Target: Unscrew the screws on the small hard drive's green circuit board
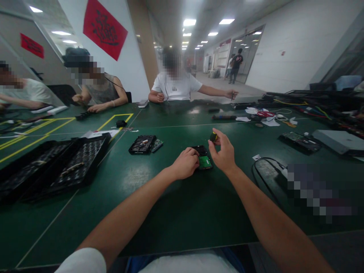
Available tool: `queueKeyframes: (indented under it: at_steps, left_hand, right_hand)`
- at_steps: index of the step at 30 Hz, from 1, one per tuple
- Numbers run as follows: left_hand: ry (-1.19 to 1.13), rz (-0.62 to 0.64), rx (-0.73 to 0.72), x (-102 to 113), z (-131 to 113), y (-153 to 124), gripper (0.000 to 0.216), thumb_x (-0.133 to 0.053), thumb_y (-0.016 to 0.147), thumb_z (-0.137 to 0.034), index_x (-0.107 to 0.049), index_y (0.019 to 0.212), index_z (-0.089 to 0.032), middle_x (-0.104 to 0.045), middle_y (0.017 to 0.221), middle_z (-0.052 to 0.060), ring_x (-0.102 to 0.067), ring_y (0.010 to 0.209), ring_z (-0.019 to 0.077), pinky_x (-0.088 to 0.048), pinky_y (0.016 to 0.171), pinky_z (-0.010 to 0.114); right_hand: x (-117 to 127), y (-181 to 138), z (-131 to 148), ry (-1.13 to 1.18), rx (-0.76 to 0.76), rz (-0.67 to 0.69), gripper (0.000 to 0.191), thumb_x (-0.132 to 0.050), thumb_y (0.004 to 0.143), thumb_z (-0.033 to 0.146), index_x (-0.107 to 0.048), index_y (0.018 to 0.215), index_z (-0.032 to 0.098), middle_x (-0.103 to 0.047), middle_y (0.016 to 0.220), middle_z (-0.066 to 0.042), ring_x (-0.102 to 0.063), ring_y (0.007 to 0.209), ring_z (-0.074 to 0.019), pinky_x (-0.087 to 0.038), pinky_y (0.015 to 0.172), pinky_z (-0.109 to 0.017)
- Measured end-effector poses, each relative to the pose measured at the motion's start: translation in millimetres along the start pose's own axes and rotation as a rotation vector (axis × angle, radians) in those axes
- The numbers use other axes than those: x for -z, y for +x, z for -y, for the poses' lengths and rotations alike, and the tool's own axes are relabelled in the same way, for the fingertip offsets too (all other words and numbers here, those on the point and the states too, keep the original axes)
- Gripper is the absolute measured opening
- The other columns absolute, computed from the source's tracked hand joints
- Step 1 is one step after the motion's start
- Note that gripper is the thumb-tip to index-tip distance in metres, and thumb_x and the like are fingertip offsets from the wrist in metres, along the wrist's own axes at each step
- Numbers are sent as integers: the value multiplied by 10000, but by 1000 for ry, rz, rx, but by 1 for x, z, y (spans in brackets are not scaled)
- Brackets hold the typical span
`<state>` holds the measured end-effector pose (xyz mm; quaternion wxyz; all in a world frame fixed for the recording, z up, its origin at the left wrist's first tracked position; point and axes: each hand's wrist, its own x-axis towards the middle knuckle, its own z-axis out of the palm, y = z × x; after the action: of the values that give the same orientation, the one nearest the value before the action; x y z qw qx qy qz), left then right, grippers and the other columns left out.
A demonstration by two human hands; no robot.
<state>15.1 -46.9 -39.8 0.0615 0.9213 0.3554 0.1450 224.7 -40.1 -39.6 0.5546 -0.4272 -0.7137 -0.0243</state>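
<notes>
A small hard drive (203, 158) with a green circuit board facing up lies on the green table (182, 204) in front of me. My left hand (186, 163) rests curled on the drive's left side and holds it in place. Just right of the drive, my right hand (224, 151) is raised with its fingers pinched round the dark and yellow handle of a screwdriver (213, 136). The tool's tip is hidden behind my fingers.
A second drive (142, 144) lies to the left, and black trays (54, 167) fill the near left. A black cable (265, 170) loops at the right, beside boards and a grey box (339, 141). Three people sit across the table.
</notes>
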Motion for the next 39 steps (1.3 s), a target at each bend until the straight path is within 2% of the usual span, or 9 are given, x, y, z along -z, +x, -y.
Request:
queueKeyframes:
  at_steps: [18,25,32,39]
  left_hand:
    - [56,-3,22,-3,-1,0,181,-594,950,-276,-723,969,-150,-626,1173,147,-496,1239,316,-443,1097,466]
    - [88,18,-1,-2,-2,0,194,-570,968,-270,-721,988,-151,-628,1213,126,-501,1237,307,-456,1087,455]
    - [120,0,28,-3,-5,-1,190,-569,960,-266,-715,985,-146,-631,1184,143,-505,1243,316,-472,1073,465]
    - [107,-9,32,-4,-3,-1,201,-573,959,-282,-719,974,-144,-634,1159,148,-513,1225,320,-479,1067,476]
  right_hand:
    - [0,0,0,11,12,6,499,-578,994,301,-482,1484,288,-630,1294,-110,-692,969,-247,-644,862,-461]
    - [2,1,2,28,13,-8,470,-635,967,329,-547,1428,294,-589,1220,-103,-640,1038,-259,-654,816,-440]
    - [-1,-1,0,81,-10,-6,505,-572,1009,325,-458,1501,295,-606,1329,-123,-679,1075,-270,-648,887,-480]
    - [1,0,4,66,2,10,477,-602,993,316,-506,1460,296,-591,1284,-109,-667,1065,-255,-659,859,-446]
